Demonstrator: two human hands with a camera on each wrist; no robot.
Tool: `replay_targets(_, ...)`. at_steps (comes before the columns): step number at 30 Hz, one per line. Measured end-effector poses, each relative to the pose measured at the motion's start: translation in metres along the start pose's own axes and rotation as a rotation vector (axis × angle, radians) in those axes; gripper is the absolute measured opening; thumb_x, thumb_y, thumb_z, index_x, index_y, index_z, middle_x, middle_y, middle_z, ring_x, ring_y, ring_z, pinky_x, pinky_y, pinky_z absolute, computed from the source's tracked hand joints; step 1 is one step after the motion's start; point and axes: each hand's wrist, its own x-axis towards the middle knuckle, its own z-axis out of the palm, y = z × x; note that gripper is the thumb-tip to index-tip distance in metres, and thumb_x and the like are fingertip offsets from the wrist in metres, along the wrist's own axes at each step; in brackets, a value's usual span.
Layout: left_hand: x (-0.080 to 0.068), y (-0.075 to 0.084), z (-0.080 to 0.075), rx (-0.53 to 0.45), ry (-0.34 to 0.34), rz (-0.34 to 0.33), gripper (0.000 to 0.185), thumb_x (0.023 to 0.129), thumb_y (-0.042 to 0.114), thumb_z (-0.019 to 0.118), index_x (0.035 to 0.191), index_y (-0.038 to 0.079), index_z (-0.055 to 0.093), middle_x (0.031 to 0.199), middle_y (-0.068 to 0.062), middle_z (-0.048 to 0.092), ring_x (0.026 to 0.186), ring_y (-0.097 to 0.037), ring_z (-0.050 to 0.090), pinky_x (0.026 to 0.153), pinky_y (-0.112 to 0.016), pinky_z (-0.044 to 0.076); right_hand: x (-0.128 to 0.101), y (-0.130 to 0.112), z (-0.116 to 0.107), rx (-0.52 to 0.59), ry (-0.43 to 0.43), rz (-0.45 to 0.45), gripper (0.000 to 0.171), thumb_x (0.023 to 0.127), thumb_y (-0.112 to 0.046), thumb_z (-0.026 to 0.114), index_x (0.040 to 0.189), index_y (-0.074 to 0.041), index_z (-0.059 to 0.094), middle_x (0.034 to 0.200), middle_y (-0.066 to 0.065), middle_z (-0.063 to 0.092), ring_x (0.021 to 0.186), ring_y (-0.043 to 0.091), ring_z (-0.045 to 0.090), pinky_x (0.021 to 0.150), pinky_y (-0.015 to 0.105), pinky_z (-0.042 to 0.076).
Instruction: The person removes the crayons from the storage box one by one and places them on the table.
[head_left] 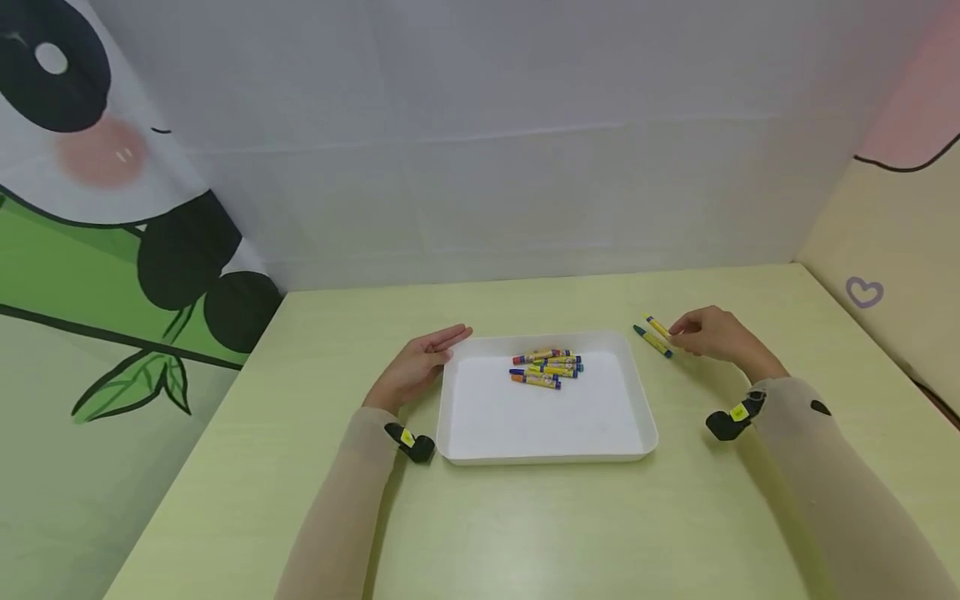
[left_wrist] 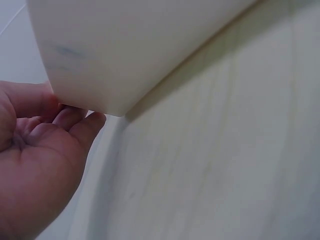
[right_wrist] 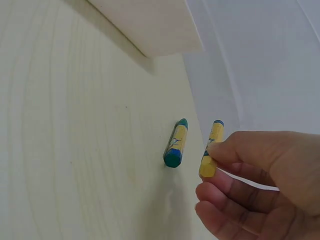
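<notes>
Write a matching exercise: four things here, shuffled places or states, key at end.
1. left hand
2. right hand
3. loose green crayon
4. white tray

A. pinching a yellow crayon
B. holding a group of crayons
C. at the tray's far-left corner
D. lying right of the tray

Pairs: 1-C, 2-A, 3-D, 4-B

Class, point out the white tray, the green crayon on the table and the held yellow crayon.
White tray (head_left: 547, 427): head view, bare floor.
Green crayon (right_wrist: 177, 141): right wrist view, middle of its wrapper.
Yellow crayon (right_wrist: 216, 133): right wrist view, uncovered upper wrapper.
</notes>
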Motion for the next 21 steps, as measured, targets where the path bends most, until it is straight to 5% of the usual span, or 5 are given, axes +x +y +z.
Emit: replay_targets(21,-0.002,0.0,0.0,-0.009,0.007,0.007,0.049,0.1,-0.004,0.037,0.148,0.006,0.036,0.153,-0.006,0.039,0.144,-0.02,0.03,0.116,-0.04,0.028,0.005,0.011,0.008,-0.041,-0.019,0.048,0.035,0.092,-0.022,0.06,0.111,0.007,0.063,0.077,0.006,0.062,0.069,0.015,0.053,0.061,0.027,0.043)
